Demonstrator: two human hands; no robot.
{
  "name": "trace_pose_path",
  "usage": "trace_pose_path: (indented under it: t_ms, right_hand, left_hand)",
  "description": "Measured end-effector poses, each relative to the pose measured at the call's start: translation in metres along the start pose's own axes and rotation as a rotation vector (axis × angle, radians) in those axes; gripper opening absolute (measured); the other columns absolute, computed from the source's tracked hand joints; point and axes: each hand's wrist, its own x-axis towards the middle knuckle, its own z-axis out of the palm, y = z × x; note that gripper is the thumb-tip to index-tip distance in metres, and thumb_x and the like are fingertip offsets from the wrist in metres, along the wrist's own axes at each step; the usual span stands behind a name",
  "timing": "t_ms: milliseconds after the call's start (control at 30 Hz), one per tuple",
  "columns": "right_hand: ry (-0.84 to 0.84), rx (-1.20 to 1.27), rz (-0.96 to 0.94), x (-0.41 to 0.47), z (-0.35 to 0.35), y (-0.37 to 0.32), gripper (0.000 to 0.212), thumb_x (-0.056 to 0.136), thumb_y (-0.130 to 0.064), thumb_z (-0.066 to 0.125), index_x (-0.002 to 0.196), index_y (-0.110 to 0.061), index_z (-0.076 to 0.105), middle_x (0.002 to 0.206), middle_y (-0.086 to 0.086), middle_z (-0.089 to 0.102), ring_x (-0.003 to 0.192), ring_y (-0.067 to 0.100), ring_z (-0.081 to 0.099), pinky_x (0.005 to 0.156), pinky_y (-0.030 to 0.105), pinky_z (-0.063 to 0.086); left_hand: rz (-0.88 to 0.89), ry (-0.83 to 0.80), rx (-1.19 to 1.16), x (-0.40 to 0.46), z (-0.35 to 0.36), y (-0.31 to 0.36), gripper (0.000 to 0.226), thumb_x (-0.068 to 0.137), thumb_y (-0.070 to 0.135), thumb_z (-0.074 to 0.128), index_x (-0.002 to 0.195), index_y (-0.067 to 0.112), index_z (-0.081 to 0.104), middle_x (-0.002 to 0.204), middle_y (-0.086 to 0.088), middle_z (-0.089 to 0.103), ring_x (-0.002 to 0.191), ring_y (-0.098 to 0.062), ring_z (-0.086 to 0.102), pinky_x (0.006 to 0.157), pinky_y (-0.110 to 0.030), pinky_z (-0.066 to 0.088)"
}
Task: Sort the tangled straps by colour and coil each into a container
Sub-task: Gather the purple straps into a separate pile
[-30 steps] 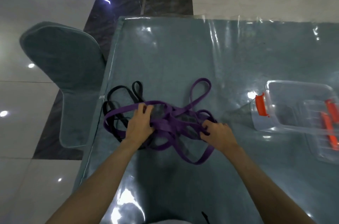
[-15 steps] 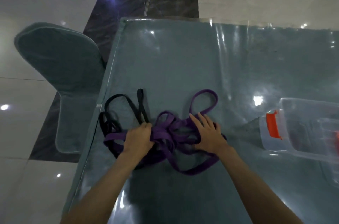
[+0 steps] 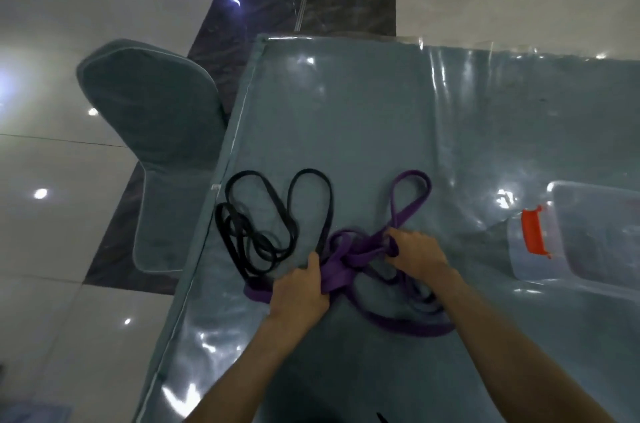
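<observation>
A wide purple strap [image 3: 412, 194] lies tangled on the table, one loop reaching away from me and another curving near my right forearm. A thin black strap [image 3: 273, 214] spreads in several loops to its left, near the table's left edge, and crosses into the purple knot. My left hand [image 3: 299, 291] is closed on a bunch of purple strap at the knot's left. My right hand [image 3: 415, 254] pinches the purple strap at the base of the far loop. A clear plastic container [image 3: 595, 235] with an orange latch [image 3: 535, 232] stands at the right.
The table [image 3: 363, 117] is covered in grey-blue cloth under shiny clear plastic. A chair in a grey-blue cover [image 3: 152, 131] stands against the table's left side. Glossy tiled floor lies beyond.
The black strap has come out leftward into wider loops, apart from most of the purple. My right hand went from flat on the tangle to pinching the purple strap. The view shifted left.
</observation>
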Motion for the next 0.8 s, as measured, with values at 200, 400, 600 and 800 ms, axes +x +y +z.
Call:
trace_pose_path:
  t_ms: [200, 400, 600, 800]
  right_hand:
    - [-0.021, 0.099, -0.009, -0.069, 0.031, -0.002, 0.026, 0.089, -0.044, 0.068, 0.108, -0.026, 0.071, 0.106, -0.001, 0.075, 0.103, 0.026, 0.071, 0.082, 0.037, 0.056]
    - [0.16, 0.533, -0.007, -0.143, 0.067, -0.012, 0.018, 0.09, -0.027, 0.075, 0.086, -0.009, 0.071, 0.074, -0.001, 0.073, 0.069, 0.019, 0.068, 0.062, 0.036, 0.052]
    - [0.407, 0.827, 0.109, -0.202, 0.084, -0.036, 0.002, 0.092, -0.017, 0.077, 0.091, -0.016, 0.075, 0.071, -0.009, 0.071, 0.067, 0.008, 0.068, 0.064, 0.035, 0.057]
    - [0.526, 0.868, 0.215, -0.254, 0.07, -0.035, 0.005, 0.094, -0.011, 0.076, 0.095, -0.015, 0.072, 0.077, -0.004, 0.068, 0.072, 0.017, 0.067, 0.068, 0.041, 0.059]
  left_hand:
    - [0.023, -0.006, -0.253, -0.05, 0.009, -0.004, 0.025, 0.095, 0.025, 0.062, 0.114, 0.014, 0.048, 0.099, -0.011, 0.072, 0.093, -0.035, 0.069, 0.077, -0.042, 0.054]
    - [-0.036, 0.001, -0.719, -0.09, 0.023, 0.0, 0.031, 0.088, 0.025, 0.076, 0.108, 0.025, 0.053, 0.096, 0.01, 0.072, 0.086, -0.006, 0.069, 0.077, -0.025, 0.056]
    - [-0.219, 0.079, -1.132, -0.114, 0.038, 0.013, 0.038, 0.09, 0.02, 0.079, 0.114, 0.036, 0.053, 0.108, 0.003, 0.073, 0.083, 0.002, 0.073, 0.068, -0.016, 0.058]
    - [-0.3, -0.124, -1.407, -0.13, 0.057, 0.042, 0.048, 0.086, 0.024, 0.082, 0.123, 0.034, 0.052, 0.098, 0.002, 0.082, 0.09, -0.019, 0.08, 0.071, -0.033, 0.063]
